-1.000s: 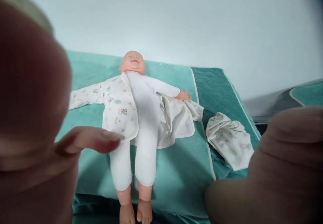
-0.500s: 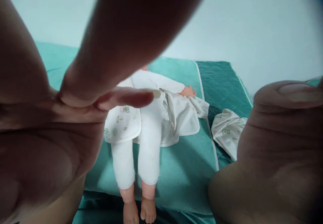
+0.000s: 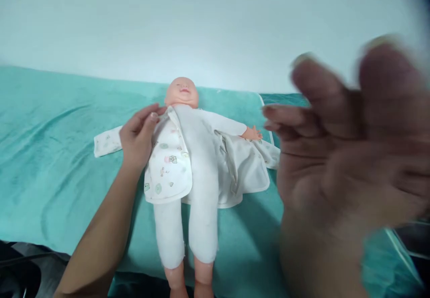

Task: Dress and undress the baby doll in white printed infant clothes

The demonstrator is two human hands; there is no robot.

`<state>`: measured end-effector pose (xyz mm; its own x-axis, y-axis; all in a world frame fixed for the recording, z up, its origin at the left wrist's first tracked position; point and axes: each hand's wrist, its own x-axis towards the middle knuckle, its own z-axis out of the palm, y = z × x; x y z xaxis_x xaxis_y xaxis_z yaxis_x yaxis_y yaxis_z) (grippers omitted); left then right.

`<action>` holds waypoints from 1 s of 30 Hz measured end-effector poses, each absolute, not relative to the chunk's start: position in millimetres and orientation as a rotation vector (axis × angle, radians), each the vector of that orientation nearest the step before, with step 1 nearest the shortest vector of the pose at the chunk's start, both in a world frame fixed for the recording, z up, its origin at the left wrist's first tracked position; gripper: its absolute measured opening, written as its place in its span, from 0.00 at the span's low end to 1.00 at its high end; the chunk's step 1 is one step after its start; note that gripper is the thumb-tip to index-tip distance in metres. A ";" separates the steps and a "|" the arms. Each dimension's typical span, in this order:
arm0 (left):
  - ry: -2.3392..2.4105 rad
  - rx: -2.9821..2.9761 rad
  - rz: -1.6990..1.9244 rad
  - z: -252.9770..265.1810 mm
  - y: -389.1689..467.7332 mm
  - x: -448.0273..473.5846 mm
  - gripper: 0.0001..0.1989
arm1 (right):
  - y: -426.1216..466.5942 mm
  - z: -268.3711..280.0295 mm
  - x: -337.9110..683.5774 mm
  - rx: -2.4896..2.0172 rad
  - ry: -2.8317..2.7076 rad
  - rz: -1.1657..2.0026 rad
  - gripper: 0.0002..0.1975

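Observation:
A baby doll with a white cloth body lies on its back, head away from me. One side of a white printed baby shirt covers part of its chest, and the other side is spread open under the far-right arm. My left hand is at the shirt's shoulder by the doll's neck, thumb and forefinger closed on the cloth near the collar. My right hand is raised close to the camera on the right, blurred, palm showing and fingers apart. Nothing shows in it.
Beneath the doll lies a green padded mat with a pale edging. Green cloth spreads to the left, and a pale wall stands behind. Dark objects show at the lower left.
Both hands were large and close to the camera. My left hand has gone down to the shirt's collar, uncovering the doll's head. My right hand is still raised, now with its fingers in view.

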<state>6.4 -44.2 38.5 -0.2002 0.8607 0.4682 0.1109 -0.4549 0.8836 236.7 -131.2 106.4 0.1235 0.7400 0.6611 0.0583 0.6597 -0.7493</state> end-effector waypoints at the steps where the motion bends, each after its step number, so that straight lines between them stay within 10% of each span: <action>1: 1.265 1.518 1.644 26.4 -35.8 1.2 0.15 | -122.3 102.6 235.3 -0.687 -1.332 0.539 0.18; 11: 1.446 1.579 1.593 8.3 -33.3 -12.6 0.16 | -36.9 -7.2 253.4 -1.260 -1.331 0.680 0.25; 30: 1.465 1.950 1.513 38.0 -74.1 5.7 0.10 | -96.6 -22.5 334.8 -2.181 -1.384 0.062 0.12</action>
<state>5.7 -74.1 38.0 -0.0570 0.8221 0.5664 0.5399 -0.4519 0.7102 334.8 -96.6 -22.5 0.4684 0.8486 0.2458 0.8230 -0.3180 -0.4706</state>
